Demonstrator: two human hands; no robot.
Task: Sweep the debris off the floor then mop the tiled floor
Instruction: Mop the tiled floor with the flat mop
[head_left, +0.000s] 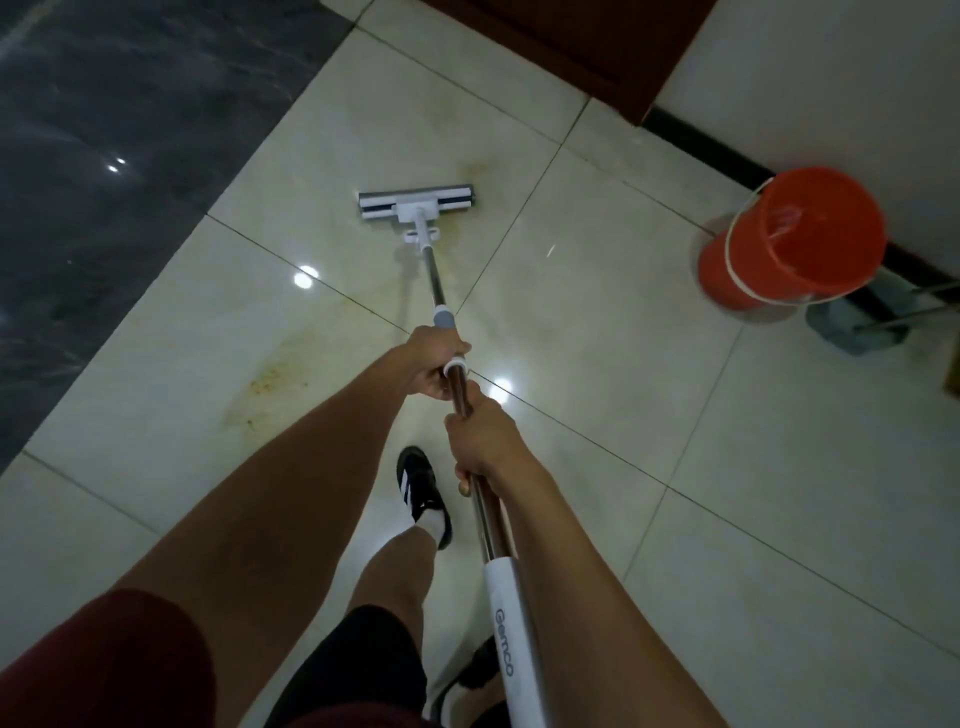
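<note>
The tiles are glossy cream with yellowish stains, the mop head white and grey, the bucket orange, the shoe black with white stripes.

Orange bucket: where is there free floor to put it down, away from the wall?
Bare tiles lie between the mop handle and the orange bucket, and on the lower right. It is crowded by the wall, where a grey dustpan lies beside the bucket.

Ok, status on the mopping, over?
Both hands grip the mop handle: left hand lower, right hand above. Mop head flat on tiled floor, at yellowish stains. Orange bucket off right, clear of path.
</note>
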